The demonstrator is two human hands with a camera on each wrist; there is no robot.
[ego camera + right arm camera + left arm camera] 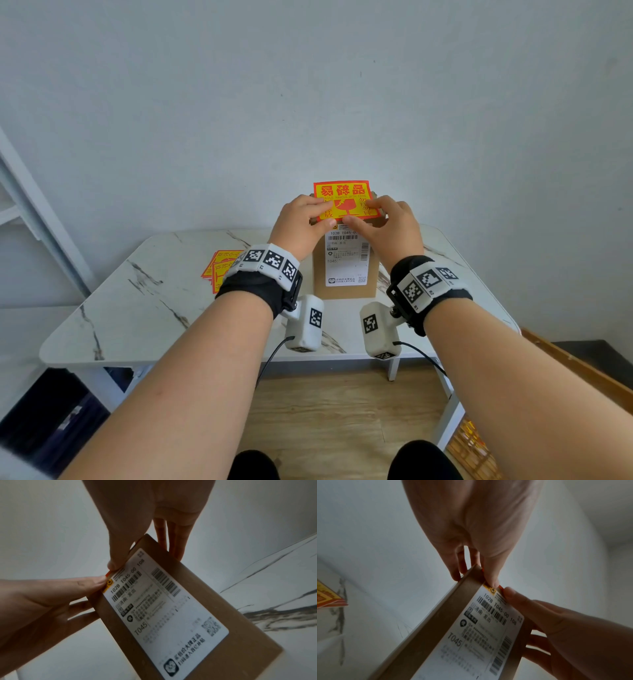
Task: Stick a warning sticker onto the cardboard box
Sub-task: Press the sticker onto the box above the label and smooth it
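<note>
step: seating warning sticker (343,198) on cardboard box (346,274) top | both hands: left hand (301,222), right hand (394,226) pinch sticker's near edge against box rim, likely for alignment | box upright on counter (137,308)

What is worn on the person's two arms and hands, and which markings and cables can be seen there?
The hands are bare, forearms without sleeves. The left wrist and the right wrist each carry a black band topped by a white strip of black-and-white square tags. Under each hangs a white camera block with one such tag and a thin black cable.

Bright head view, dim, blurred wrist views
</note>
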